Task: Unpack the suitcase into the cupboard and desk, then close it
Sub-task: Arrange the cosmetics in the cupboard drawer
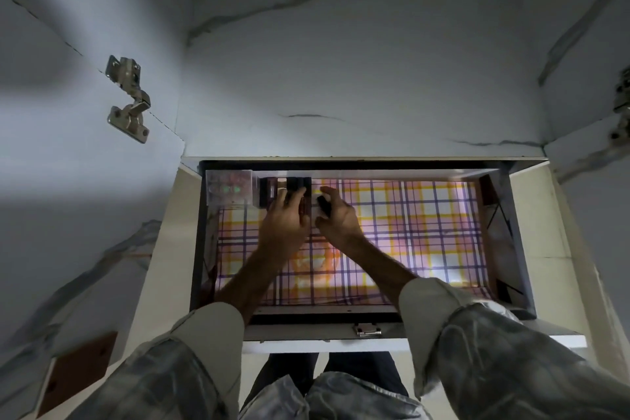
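One open drawer (508, 215) of the cupboard is pulled out, lined with one plaid sheet (426, 232) in pink, yellow and purple. Along its back edge at the left stand one clear plastic box (228, 187) and, just beside it, a row of about three dark small boxes (289, 186); blur hides the exact count. Two hands reach in: the left hand (284, 220) rests with spread fingers on the dark boxes, and the right hand (335, 216) curls round one small black object (324, 206). Two metal hinges (129, 97) show on the cupboard sides.
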